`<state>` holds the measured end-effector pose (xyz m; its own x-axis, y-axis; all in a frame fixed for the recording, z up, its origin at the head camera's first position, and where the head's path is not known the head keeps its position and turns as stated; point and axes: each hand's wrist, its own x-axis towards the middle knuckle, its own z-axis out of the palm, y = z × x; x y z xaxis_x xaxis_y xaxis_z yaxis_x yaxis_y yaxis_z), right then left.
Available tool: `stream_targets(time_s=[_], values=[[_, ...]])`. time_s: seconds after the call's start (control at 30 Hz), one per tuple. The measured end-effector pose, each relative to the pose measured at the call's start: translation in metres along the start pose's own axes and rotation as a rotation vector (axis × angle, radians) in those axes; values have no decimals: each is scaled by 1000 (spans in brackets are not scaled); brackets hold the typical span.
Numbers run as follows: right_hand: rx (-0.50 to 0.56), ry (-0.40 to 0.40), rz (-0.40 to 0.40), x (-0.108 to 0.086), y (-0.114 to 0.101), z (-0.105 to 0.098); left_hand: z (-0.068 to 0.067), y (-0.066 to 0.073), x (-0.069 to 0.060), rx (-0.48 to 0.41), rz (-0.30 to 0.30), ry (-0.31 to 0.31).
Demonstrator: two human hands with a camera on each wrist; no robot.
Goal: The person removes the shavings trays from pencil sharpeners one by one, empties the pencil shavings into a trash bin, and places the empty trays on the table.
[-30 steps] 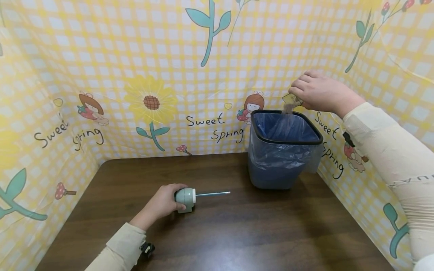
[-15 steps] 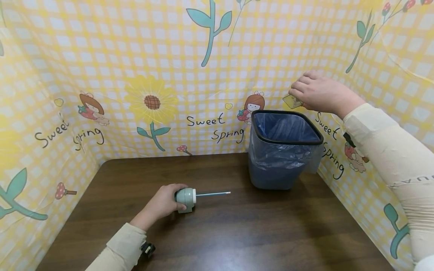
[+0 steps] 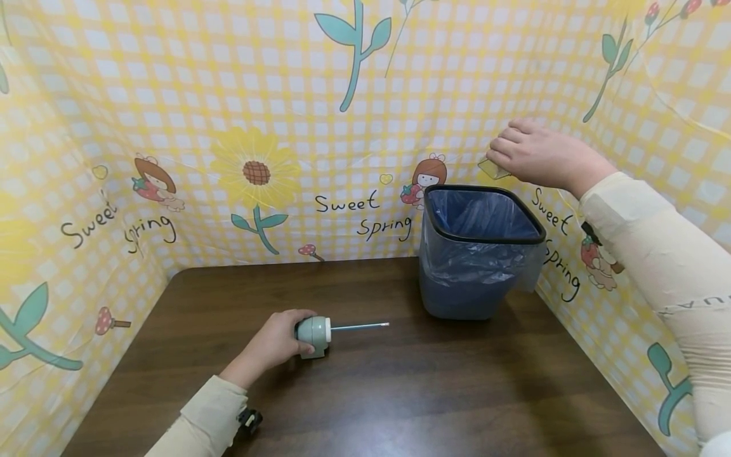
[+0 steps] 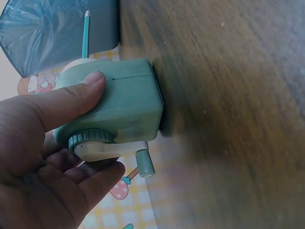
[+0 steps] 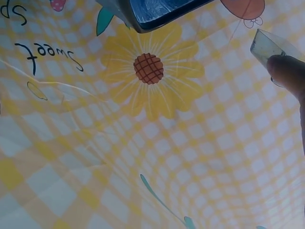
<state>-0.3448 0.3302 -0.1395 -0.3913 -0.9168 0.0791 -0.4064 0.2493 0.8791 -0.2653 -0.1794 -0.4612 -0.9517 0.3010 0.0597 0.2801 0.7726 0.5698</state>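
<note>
The clear tray (image 3: 491, 170) above the bin (image 3: 457, 298) looks empty to us.
Our right hand (image 3: 531, 152) pinches it over the bin's far rim; left of the bin, our left hand (image 3: 276, 339) grips the green sharpener (image 3: 312, 336). We judge emptying done, refitting not.

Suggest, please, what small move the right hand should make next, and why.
Probably move the clear container in the right hand toward the green sharpener: nothing visibly falls from the container near the bin, and the left hand is holding the sharpener.
</note>
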Motion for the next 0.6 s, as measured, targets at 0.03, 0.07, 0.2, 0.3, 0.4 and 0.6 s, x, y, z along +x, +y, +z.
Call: stream_targets(time_s=[0.03,0.07,0.2,0.3,0.4,0.6], values=[[-11,2,-5,0,0,0,0,0,0,0,0,1],[-24,2,-10,1,1,0,1,0,0,0,-2,2],[-72,-14,-35,3,2,-1,1,0,0,-3,-11,0],[-87,-28,-51,2,2,-1,1,0,0,-9,-14,1],[-82,-31,-61,2,2,-2,0,0,1,-12,-10,4],[-96,-41,-79,0,3,-4,1,-1,1,-8,-6,6]])
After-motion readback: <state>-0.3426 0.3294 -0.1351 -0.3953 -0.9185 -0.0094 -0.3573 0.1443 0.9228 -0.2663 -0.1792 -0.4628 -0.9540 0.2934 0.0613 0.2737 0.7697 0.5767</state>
